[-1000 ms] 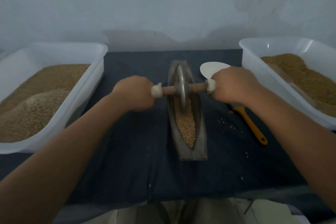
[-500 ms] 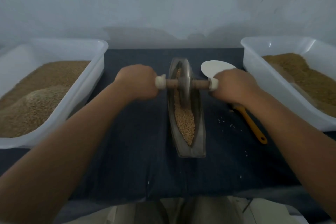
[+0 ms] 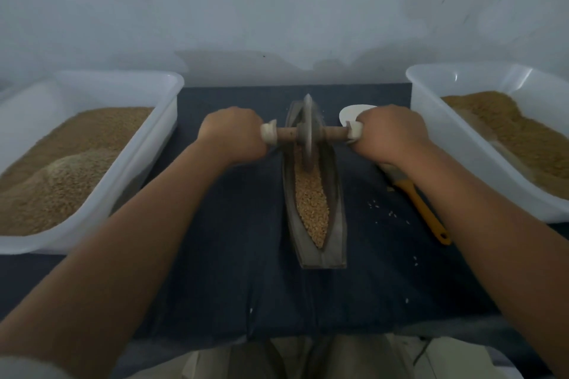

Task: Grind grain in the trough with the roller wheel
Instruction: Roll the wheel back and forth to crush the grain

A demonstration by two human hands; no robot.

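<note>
A narrow boat-shaped metal trough [image 3: 338,194] lies lengthwise at the middle of the dark cloth, with tan grain [image 3: 311,203] heaped in its near half. The roller wheel [image 3: 307,132], a metal disc on a wooden axle with pale end knobs, stands in the trough's far end. My left hand [image 3: 232,134] grips the axle's left end and my right hand [image 3: 389,132] grips its right end. Both arms stretch forward.
A white tub of grain [image 3: 92,144] stands at the left and another white tub [image 3: 480,144] at the right. A spatula with a white blade and orange handle [image 3: 426,209] lies right of the trough, partly under my right arm. Loose grains dot the dark cloth [image 3: 234,255].
Both hands have pushed the roller wheel away from me along the trough, from its middle to the far end. More grain shows in the near half.
</note>
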